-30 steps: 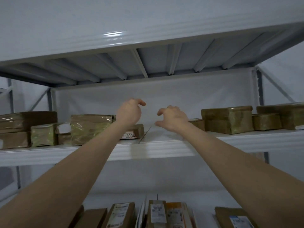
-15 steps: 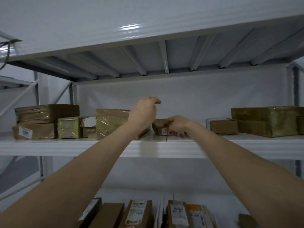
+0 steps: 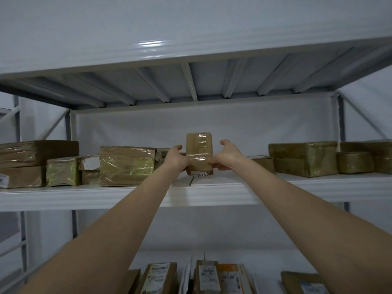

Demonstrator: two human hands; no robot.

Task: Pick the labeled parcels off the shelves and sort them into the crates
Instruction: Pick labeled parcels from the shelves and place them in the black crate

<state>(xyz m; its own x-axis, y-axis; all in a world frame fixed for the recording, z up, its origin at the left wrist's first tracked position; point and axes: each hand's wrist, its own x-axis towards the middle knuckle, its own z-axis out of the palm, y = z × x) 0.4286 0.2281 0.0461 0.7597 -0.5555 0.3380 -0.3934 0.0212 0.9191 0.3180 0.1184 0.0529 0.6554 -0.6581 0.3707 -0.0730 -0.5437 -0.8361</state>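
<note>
A small brown parcel [image 3: 199, 148] wrapped in clear tape stands tipped up on end on the white upper shelf [image 3: 148, 194], its white label with "200" at the bottom edge. My left hand [image 3: 175, 159] grips its lower left side and my right hand [image 3: 224, 155] grips its lower right side. Both arms reach up from below. No crates are in view.
More taped brown parcels line the shelf: a big one [image 3: 127, 165] just left of my hands, stacked ones [image 3: 31, 162] at far left, a large one [image 3: 303, 158] and smaller ones at right. Labeled parcels [image 3: 206, 276] stand on the lower shelf. A shelf underside [image 3: 191, 83] hangs overhead.
Both hands closed on the small parcel that lay flat and tipped it upright toward the shelf's front. The camera view has shifted slightly to the right.
</note>
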